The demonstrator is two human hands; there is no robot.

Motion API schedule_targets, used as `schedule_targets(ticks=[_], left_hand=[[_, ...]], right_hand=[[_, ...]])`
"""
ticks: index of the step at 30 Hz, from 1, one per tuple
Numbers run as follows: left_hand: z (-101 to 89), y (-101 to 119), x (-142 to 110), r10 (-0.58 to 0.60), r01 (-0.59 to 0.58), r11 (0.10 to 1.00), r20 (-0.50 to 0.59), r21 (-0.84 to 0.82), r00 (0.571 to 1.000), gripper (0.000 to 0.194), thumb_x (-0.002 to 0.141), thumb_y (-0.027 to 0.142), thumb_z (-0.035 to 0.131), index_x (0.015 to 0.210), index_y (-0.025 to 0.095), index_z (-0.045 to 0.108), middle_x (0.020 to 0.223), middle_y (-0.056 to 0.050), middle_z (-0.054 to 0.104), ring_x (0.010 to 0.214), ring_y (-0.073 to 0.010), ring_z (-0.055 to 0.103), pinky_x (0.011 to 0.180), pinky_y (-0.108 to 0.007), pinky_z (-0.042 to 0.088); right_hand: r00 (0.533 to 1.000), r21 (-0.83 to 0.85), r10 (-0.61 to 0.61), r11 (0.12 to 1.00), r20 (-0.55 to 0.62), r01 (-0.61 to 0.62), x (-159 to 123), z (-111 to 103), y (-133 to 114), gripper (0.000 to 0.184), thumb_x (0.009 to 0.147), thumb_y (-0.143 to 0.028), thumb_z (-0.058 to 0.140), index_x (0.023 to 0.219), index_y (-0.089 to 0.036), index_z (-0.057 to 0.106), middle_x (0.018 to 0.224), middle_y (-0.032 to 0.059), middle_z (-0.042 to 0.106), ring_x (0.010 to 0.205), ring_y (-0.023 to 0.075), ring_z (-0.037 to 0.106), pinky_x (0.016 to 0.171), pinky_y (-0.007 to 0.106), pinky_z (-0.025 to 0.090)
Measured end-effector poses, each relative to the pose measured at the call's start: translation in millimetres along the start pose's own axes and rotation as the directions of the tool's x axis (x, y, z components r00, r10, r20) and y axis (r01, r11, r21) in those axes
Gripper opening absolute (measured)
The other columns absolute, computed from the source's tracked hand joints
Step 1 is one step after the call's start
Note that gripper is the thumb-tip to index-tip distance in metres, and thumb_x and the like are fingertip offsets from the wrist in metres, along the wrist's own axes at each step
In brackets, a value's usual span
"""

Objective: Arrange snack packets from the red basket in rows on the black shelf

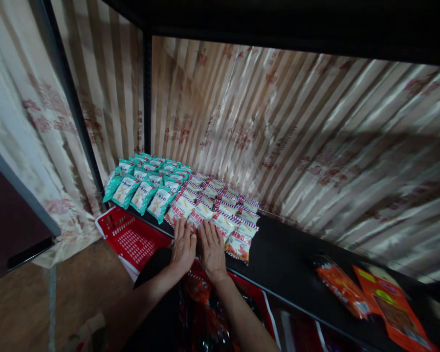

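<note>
My left hand [184, 247] and my right hand [211, 249] lie side by side at the shelf's front edge, fingers stretched forward. Their fingertips touch the front row of white snack bags [238, 242] with red print and striped red-and-blue edges. These bags stand leaning back in several rows. To their left, rows of teal snack bags [143, 194] with white panels stand the same way. Both hands lie flat against the bag fronts, and neither grasps a bag. Parts of the bags behind the fingers are hidden.
A red plastic basket [139, 239] sits below the shelf at left. Under my arms another red basket [266, 308] holds dark and orange packages [205, 318]. On the black shelf [286, 249], an orange-black packet [341, 283] and an orange pouch [394, 305] lie at right. A black post [147, 93] stands behind.
</note>
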State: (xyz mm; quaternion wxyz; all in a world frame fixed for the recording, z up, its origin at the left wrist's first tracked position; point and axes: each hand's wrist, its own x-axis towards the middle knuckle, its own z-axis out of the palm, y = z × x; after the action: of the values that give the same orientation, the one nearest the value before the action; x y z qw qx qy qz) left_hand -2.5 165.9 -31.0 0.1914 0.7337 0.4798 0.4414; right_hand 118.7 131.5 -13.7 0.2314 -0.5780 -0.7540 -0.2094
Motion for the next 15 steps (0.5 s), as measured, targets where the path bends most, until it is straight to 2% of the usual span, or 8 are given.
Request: schedule_targets(ticks=[5, 10, 13, 15], left_hand=[[8.5, -5, 5, -0.025, 0.025, 1.0, -0.006, -0.006, 1.0, 0.047, 0.091, 0.027, 0.031, 0.133, 0.009, 0.04, 0.148, -0.014, 0.023, 0.138, -0.0257, 0.01, 0.112, -0.051, 0.018], [4.2, 1, 3, -0.034, 0.034, 0.999, -0.035, -0.002, 0.999, 0.045, 0.091, 0.026, 0.033, 0.132, 0.011, 0.041, 0.149, -0.013, 0.022, 0.139, -0.025, 0.008, 0.112, -0.05, 0.018], [-2.7, 9, -3, 0.015, -0.014, 1.0, -0.058, 0.028, 0.998, 0.044, 0.091, 0.025, 0.034, 0.132, 0.011, 0.04, 0.15, -0.012, 0.018, 0.139, -0.0251, 0.007, 0.112, -0.05, 0.02], [-6.0, 14, -7, 0.084, -0.082, 0.995, -0.024, 0.051, 0.996, 0.044, 0.09, 0.023, 0.034, 0.132, 0.011, 0.04, 0.15, -0.012, 0.019, 0.139, -0.0246, 0.008, 0.112, -0.049, 0.02]], right_hand=[[0.999, -0.04, 0.003, 0.999, 0.047, -0.001, 6, 5, 3, 0.055, 0.086, -0.009, 0.035, 0.14, -0.013, 0.028, 0.144, 0.0119, 0.034, 0.138, 0.0221, 0.015, 0.108, 0.049, 0.024], [0.999, -0.04, 0.019, 0.999, 0.03, -0.018, 3, 3, 2, 0.053, 0.086, -0.01, 0.037, 0.139, -0.012, 0.029, 0.144, 0.0129, 0.034, 0.138, 0.0222, 0.014, 0.108, 0.047, 0.023], [0.998, -0.013, 0.064, 0.998, -0.014, -0.065, -6, -2, 0, 0.057, 0.087, -0.011, 0.036, 0.142, -0.015, 0.023, 0.147, 0.0123, 0.028, 0.139, 0.0234, 0.012, 0.108, 0.049, 0.024], [0.991, -0.001, 0.126, 0.992, -0.045, -0.126, -14, -7, -1, 0.059, 0.087, -0.012, 0.037, 0.143, -0.017, 0.019, 0.148, 0.0123, 0.023, 0.139, 0.0245, 0.011, 0.107, 0.051, 0.024]])
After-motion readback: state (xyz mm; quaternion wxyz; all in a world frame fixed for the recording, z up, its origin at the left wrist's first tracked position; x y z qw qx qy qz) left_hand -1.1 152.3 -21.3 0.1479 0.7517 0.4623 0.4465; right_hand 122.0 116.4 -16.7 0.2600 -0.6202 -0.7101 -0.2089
